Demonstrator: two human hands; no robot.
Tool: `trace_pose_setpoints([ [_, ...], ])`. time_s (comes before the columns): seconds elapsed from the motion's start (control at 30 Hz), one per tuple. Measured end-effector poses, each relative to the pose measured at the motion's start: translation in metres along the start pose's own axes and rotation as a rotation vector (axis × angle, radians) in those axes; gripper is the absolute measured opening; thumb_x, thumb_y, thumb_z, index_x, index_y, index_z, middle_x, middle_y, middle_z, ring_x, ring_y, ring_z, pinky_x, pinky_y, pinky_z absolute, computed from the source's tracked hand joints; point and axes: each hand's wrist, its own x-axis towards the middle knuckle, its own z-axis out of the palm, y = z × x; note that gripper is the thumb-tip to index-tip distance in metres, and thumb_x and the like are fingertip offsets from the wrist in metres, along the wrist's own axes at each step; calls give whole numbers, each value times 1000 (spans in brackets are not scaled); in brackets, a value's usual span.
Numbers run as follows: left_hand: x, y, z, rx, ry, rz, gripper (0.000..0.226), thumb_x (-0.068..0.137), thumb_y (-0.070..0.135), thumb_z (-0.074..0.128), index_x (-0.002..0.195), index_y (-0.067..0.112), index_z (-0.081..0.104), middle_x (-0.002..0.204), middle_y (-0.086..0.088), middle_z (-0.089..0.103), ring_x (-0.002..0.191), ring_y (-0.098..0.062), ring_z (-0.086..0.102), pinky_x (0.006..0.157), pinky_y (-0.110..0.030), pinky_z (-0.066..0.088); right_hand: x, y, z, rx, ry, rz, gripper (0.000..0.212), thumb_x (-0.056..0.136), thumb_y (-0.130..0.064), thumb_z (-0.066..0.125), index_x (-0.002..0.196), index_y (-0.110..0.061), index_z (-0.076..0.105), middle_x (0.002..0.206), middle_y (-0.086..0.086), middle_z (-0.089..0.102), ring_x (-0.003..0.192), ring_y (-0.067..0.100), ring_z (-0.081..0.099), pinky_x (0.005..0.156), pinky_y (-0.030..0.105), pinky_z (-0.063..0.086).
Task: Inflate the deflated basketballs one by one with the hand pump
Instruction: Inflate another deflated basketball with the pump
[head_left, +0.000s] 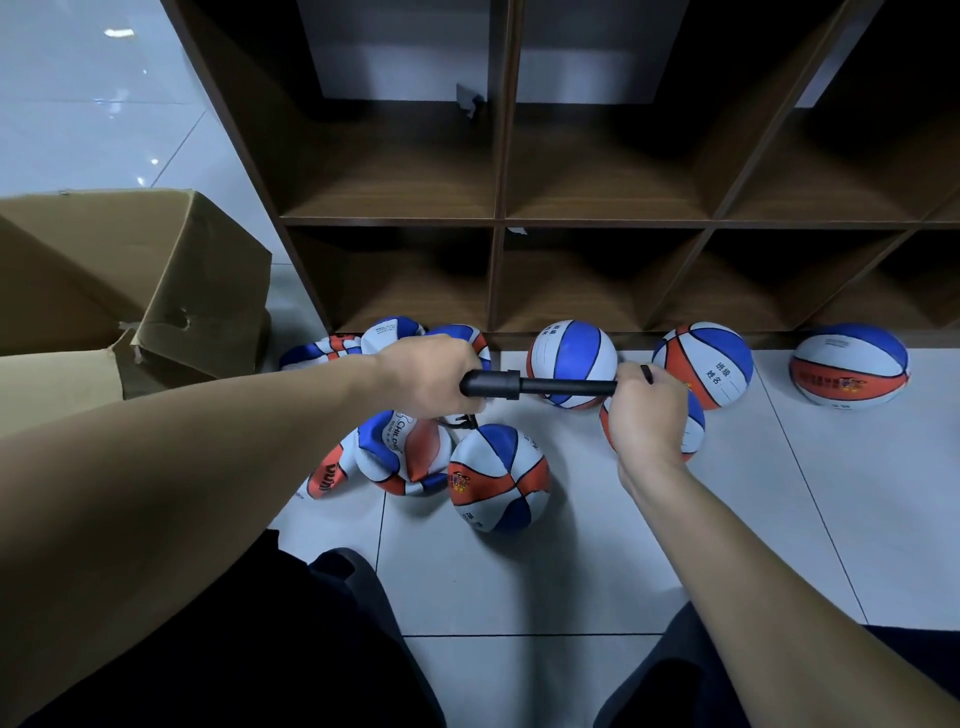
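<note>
A white tiled floor (519, 571) runs up to a dark wooden cubby shelf (498, 223), with a cardboard box (156, 280) at the left. The left hand (426, 374) grips the black pump (519, 386) at its barrel end, held level above the floor, and the right hand (647, 410) is curled round its handle end. Limp basketballs (405, 452) lie heaped under the left hand; round ones (571, 364) sit along the shelf's foot.
</note>
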Motion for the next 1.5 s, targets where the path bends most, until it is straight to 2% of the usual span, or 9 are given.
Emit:
trace_pose_setpoints([
  [0.2,1,12,8,26,19,27,25,94,43,68,77,25,63,67,1,66,64,-21,65,60,-41,55,-18,3,15,-58,-12,-77,30,99,-20,50,69,-17,43,68,4,45,64,23,41,61,41,38],
  [0.33,1,21,9,35,11,45,24,94,40,66,76,25,63,68,1,66,64,-22,66,57,-39,53,-29,4,20,-72,-77,-106,32,100,-19,49,69,-15,39,68,4,42,64,22,38,61,39,33],
  [0.5,2,30,10,48,32,73,25,93,38,68,73,24,61,64,1,63,62,-22,64,51,-30,40,-39,5,27,-102,-164,-119,32,103,-21,49,73,-13,40,68,1,42,65,21,40,59,38,32],
  [0.63,5,33,13,40,34,94,23,93,42,68,76,26,65,63,3,65,62,-19,67,57,-36,55,-39,5,29,-122,-186,-131,33,105,-21,49,74,-14,41,67,-1,42,63,18,40,58,35,33],
  [1.0,6,26,8,25,8,105,27,95,44,71,78,25,63,66,1,64,64,-22,66,54,-33,46,-26,5,25,-177,-232,-112,32,103,-25,51,73,-15,46,66,1,45,63,21,43,59,35,37],
  [1.13,4,4,1,47,-13,54,23,95,45,72,81,30,62,71,4,65,68,-17,65,61,-37,52,-6,2,9,-168,-141,-55,30,97,-19,50,69,-14,41,65,4,41,63,23,36,60,39,31],
  [1.27,-3,-14,-7,27,-49,-2,30,96,42,74,75,34,56,68,7,62,64,-12,58,58,-31,40,11,6,-8,-139,-90,-4,29,98,-20,53,70,-13,47,65,4,44,63,23,40,59,34,35],
  [1.4,-4,-6,-4,41,-23,-5,30,98,45,71,74,34,56,69,7,62,64,-12,59,58,-31,41,8,7,-5,-133,-39,-58,32,99,-18,50,68,-16,44,63,0,44,61,20,40,57,33,35],
  [1.5,-3,1,3,58,3,-7,29,98,48,68,78,29,61,70,2,65,65,-18,62,58,-33,46,-1,6,3,-124,2,-105,30,97,-18,49,68,-15,43,65,4,46,62,23,42,60,39,38],
])
